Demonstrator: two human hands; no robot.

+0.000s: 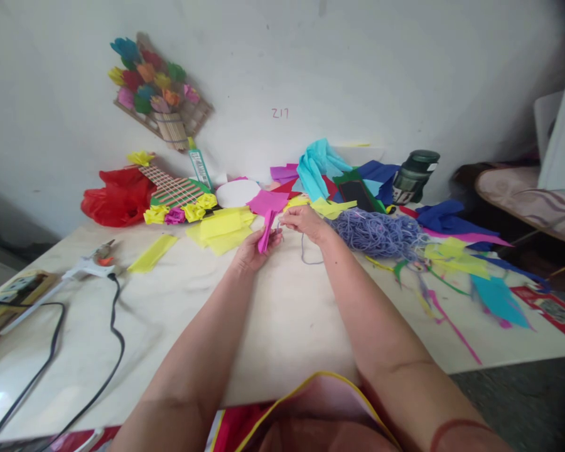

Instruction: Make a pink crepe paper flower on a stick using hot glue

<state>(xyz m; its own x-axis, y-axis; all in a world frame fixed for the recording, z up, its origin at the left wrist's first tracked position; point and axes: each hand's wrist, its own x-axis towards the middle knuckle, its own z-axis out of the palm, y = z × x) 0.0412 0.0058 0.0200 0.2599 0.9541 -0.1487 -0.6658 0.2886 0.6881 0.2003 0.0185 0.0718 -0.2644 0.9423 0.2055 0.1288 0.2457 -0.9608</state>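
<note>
Left grip [253, 251] clamped on folded pink paper [266, 231], mid-table [282, 314]. Right grip [304, 221] pinches purple yarn strand [304, 250], just beside. Yarn pile [379, 233] right of it; yellow sheets [223, 229] beyond, toward far edge; glue gun [87, 267] near left edge.

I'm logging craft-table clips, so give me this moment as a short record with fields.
left hand: left hand grips a folded pink paper piece
right hand: right hand pinches a purple string beside the paper
yarn: purple yarn pile right of the hands
paper: yellow sheets behind the left hand
tool: glue gun at far left, black cord attached
surface: pale table
</note>
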